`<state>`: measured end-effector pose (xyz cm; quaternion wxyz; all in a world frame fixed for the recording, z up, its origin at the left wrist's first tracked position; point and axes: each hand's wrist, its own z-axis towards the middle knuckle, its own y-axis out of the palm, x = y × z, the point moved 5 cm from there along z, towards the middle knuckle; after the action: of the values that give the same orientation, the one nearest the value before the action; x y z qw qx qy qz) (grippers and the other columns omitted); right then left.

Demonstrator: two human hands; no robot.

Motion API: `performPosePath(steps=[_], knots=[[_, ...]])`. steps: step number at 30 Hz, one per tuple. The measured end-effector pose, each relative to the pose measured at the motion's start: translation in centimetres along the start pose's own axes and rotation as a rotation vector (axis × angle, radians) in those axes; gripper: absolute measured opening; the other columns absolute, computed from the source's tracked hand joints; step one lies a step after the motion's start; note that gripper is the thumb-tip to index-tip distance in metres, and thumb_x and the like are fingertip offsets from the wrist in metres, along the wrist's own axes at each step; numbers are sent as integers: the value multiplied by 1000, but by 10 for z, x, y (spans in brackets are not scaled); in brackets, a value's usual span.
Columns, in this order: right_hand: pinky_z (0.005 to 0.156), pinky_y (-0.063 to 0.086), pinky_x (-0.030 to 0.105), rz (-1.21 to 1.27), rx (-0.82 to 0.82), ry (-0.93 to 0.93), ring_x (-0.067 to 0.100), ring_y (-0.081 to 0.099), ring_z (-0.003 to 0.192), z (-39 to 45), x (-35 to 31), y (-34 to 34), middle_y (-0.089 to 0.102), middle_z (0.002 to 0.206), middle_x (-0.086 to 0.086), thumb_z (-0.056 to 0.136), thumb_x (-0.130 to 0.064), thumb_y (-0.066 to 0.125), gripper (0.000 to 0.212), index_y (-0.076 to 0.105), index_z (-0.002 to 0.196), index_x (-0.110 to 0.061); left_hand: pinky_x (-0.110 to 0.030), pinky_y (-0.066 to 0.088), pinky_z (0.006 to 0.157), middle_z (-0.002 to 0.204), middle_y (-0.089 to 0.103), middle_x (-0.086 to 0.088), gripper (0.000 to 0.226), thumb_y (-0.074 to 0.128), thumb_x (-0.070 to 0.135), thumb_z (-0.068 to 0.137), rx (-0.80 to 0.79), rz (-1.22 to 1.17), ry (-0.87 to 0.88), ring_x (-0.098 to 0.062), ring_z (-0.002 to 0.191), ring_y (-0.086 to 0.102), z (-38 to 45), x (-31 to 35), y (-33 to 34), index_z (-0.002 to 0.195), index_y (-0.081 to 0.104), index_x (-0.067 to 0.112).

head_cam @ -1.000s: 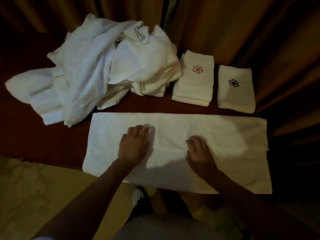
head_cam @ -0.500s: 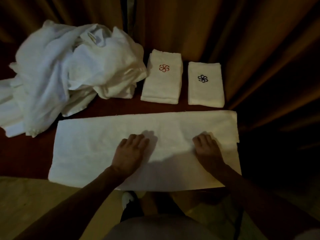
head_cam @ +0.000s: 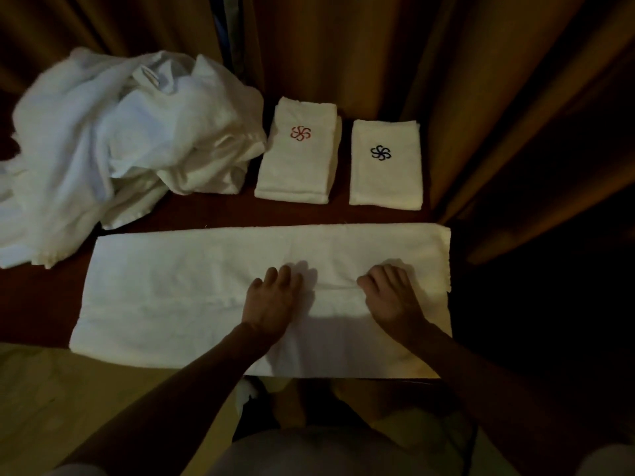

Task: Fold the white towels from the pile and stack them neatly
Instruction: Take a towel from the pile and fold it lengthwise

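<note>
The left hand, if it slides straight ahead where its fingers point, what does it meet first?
Probably the folded towel with the red emblem. The left hand lies flat on the spread towel, fingers pointing away from the person, slightly right.

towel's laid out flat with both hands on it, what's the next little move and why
Probably fold the right end over toward the left. The long towel lies flat as a strip, the left hand presses flat near its middle as an anchor, and the right hand seems to pinch a small ridge of cloth. The folded stacks behind are far shorter, so its length must come down.
</note>
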<state>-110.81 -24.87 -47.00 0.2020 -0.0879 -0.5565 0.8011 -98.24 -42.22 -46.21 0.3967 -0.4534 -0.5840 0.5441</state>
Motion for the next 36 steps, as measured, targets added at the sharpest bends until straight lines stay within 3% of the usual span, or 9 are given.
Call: performPosePath(steps=[9,14,19,23,26,27,29,30,36], knots=[[70,44,44,-136,-39,165,35,55,83,-32,48,-3,57,91,18,90,-13,55,12,61,93,-4,-33,42,45,101,59,-14,43,84,27,71,-18,16,-77,-32,77,58,-5,-13,8,106,64,10],[69,44,42,-122,-138,266,35,51,86,-12,45,4,55,93,15,77,-13,58,17,59,93,-8,-39,50,62,126,49,-12,47,59,35,93,-66,-19,-192,-33,103,50,-8,-27,13,135,47,17],[68,47,39,-12,-257,306,32,55,85,15,29,13,57,91,12,72,-12,69,19,63,90,-10,-40,54,71,133,43,-12,50,55,34,96,-111,-3,-276,-33,111,46,-13,-56,7,141,41,17],[86,47,39,8,-345,167,33,55,98,10,39,27,59,101,14,81,-9,63,18,66,98,-6,-43,54,63,112,59,-16,39,75,19,79,-29,10,-184,-37,92,57,-2,-47,-9,115,63,8],[84,37,22,-8,-426,60,14,43,103,3,50,29,52,115,4,93,-29,27,44,61,115,-12,-40,52,58,104,64,-14,34,78,17,75,26,-17,-55,-35,85,62,13,-9,-12,107,69,8],[82,37,21,-3,-420,70,11,40,102,1,54,29,49,116,1,95,-34,28,43,58,117,-14,-38,51,56,105,64,-13,34,78,19,76,38,-11,-24,-33,85,62,18,4,-12,107,69,10],[81,48,31,-2,-387,174,19,50,102,1,61,22,54,111,4,90,-18,59,17,63,105,-11,-36,48,51,103,64,-11,37,82,21,72,44,24,9,-31,80,62,25,20,-11,104,69,11],[79,51,37,-47,-377,198,26,54,101,0,65,20,57,107,9,80,-12,70,19,65,98,-10,-36,47,48,101,64,-11,39,84,20,68,37,38,14,-31,77,62,27,22,-10,103,69,11],[68,51,39,-165,-355,348,35,54,100,-15,88,8,56,104,14,78,-8,70,23,61,99,-10,-28,31,39,88,61,-16,49,90,10,51,27,82,44,-31,60,58,35,24,-12,95,70,6]])
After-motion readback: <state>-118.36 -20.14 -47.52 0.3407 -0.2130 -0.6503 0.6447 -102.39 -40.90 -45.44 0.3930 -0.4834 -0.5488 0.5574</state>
